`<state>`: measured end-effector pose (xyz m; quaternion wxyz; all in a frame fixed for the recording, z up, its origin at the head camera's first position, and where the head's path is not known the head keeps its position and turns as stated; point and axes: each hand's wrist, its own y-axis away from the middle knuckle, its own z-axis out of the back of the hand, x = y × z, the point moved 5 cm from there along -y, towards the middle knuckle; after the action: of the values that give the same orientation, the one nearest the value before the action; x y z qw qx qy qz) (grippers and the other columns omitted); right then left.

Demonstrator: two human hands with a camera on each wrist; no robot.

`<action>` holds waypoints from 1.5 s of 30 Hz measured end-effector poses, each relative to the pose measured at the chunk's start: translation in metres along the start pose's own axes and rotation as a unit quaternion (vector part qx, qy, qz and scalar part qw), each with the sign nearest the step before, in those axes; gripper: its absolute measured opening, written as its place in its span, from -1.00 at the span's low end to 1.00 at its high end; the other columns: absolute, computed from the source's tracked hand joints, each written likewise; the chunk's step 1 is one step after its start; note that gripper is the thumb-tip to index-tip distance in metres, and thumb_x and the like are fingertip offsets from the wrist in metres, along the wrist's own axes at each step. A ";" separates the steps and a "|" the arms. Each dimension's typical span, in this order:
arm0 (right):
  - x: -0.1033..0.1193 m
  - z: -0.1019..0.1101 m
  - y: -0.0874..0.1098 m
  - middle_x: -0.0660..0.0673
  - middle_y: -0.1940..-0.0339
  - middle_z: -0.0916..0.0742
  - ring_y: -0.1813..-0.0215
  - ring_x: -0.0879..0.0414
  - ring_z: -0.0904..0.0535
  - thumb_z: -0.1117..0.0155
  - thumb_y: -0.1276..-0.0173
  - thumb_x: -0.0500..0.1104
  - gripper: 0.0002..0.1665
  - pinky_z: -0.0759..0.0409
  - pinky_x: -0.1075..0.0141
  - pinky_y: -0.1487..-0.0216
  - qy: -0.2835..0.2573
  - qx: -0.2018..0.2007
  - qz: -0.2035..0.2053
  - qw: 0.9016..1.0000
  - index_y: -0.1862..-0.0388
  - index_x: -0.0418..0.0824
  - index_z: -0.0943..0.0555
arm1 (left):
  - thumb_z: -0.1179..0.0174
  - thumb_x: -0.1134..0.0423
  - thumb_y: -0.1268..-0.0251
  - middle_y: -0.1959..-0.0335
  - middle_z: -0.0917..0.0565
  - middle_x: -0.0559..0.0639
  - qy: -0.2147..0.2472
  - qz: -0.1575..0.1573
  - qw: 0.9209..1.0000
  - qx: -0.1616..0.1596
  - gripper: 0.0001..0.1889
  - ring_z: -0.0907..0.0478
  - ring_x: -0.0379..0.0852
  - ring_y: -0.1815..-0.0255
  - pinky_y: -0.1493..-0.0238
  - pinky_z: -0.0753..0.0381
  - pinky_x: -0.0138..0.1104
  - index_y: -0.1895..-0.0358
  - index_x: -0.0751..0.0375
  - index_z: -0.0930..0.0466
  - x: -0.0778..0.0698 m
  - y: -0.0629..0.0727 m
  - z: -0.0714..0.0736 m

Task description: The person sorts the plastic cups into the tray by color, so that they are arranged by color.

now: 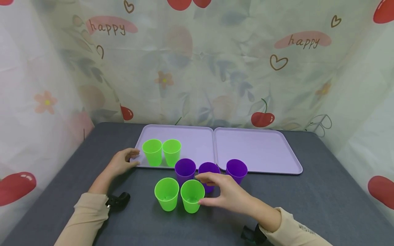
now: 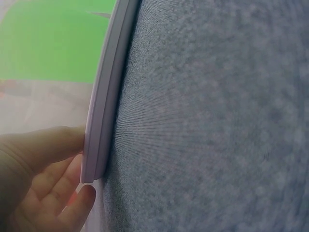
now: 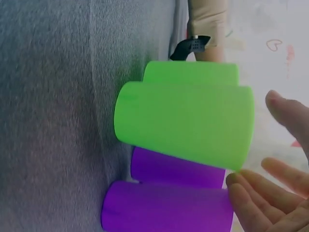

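Note:
My left hand (image 1: 121,160) holds the front-left corner of the left lilac tray (image 1: 197,136), thumb at the front edge (image 2: 99,111) and fingers round the side. Two bright green cups (image 1: 152,153) stand side by side at that tray's left end. Nearer me, two more green cups stand upright on the table, a left one (image 1: 166,196) and a right one (image 1: 191,198). My right hand (image 1: 229,193) spreads thumb and fingers at the right one's rim, not closed round it; in the right wrist view the thumb stands apart from this green cup (image 3: 188,123).
Just behind the front green cups stand three purple cups: left (image 1: 185,169), middle (image 1: 210,167), partly behind my right hand, and right (image 1: 237,169). A second lilac tray (image 1: 252,150) adjoins the first. The dark grey table (image 1: 326,205) meets a patterned curtain (image 1: 209,68) behind.

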<state>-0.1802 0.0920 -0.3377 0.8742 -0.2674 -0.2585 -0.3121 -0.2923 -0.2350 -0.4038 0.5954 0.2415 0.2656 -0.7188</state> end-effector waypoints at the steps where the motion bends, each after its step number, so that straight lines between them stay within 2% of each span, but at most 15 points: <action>1: 0.000 -0.001 0.000 -0.10 -0.02 -0.69 0.02 0.11 -0.65 -0.47 -0.03 -0.08 -0.35 -0.61 0.35 -0.03 0.002 -0.001 -0.002 1.000 -0.11 -0.26 -0.52 | -0.23 0.37 -0.15 -0.05 -0.57 0.40 0.000 -0.002 1.000 -0.001 -0.57 -0.51 0.29 -0.09 -0.14 -0.47 0.06 -0.09 0.47 -0.44 0.000 0.000 0.000; 6: 0.002 -0.007 -0.001 -0.09 -0.04 -0.69 0.02 0.11 -0.67 -0.48 -0.02 -0.04 -0.31 -0.62 0.33 -0.02 0.001 -0.004 -0.011 1.000 -0.13 -0.27 -0.50 | -0.22 0.39 -0.15 -0.04 -0.57 0.41 0.000 -0.011 1.000 -0.004 -0.58 -0.52 0.30 -0.08 -0.13 -0.47 0.07 -0.08 0.49 -0.44 0.000 0.000 0.001; 17: 0.001 -0.012 -0.003 -0.14 0.00 -0.70 0.05 0.05 -0.70 -0.48 -0.03 -0.11 -0.33 -0.61 0.41 -0.01 -0.038 -0.011 -0.031 0.999 -0.10 -0.32 -0.49 | -0.22 0.39 -0.15 -0.04 -0.57 0.41 -0.002 -0.010 1.000 -0.003 -0.58 -0.52 0.29 -0.08 -0.12 -0.47 0.07 -0.09 0.48 -0.44 -0.002 0.001 0.001; 25: 0.003 -0.011 -0.003 -0.14 0.04 -0.72 0.08 0.06 -0.71 -0.50 0.01 -0.16 -0.36 -0.62 0.44 0.02 -0.029 -0.019 -0.027 0.999 -0.07 -0.32 -0.51 | -0.22 0.39 -0.16 -0.04 -0.57 0.41 0.000 -0.008 1.000 -0.004 -0.59 -0.52 0.30 -0.09 -0.12 -0.47 0.06 -0.09 0.48 -0.44 -0.003 0.001 0.001; 32: 0.006 -0.005 -0.003 -0.11 0.04 -0.71 0.10 0.11 -0.71 -0.51 0.01 -0.12 -0.37 -0.61 0.47 0.03 -0.020 -0.028 -0.019 0.999 -0.06 -0.28 -0.53 | -0.21 0.34 -0.19 -0.08 -0.55 0.40 -0.007 0.008 1.000 0.010 -0.56 -0.49 0.30 -0.13 -0.16 -0.45 0.07 -0.12 0.45 -0.42 -0.006 0.002 0.001; 45: 0.018 0.015 -0.003 -0.09 0.08 -0.73 0.13 0.13 -0.70 -0.52 0.04 -0.15 -0.39 -0.65 0.38 0.07 -0.010 -0.044 -0.002 0.999 -0.03 -0.25 -0.55 | -0.20 0.36 -0.19 -0.09 -0.55 0.40 -0.004 0.007 1.000 0.010 -0.56 -0.48 0.31 -0.14 -0.16 -0.44 0.08 -0.14 0.45 -0.41 -0.004 0.003 0.001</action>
<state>-0.1741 0.0924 -0.3144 0.8585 -0.3083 -0.2534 -0.3221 -0.2889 -0.2330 -0.4001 0.5994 0.2464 0.2547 -0.7177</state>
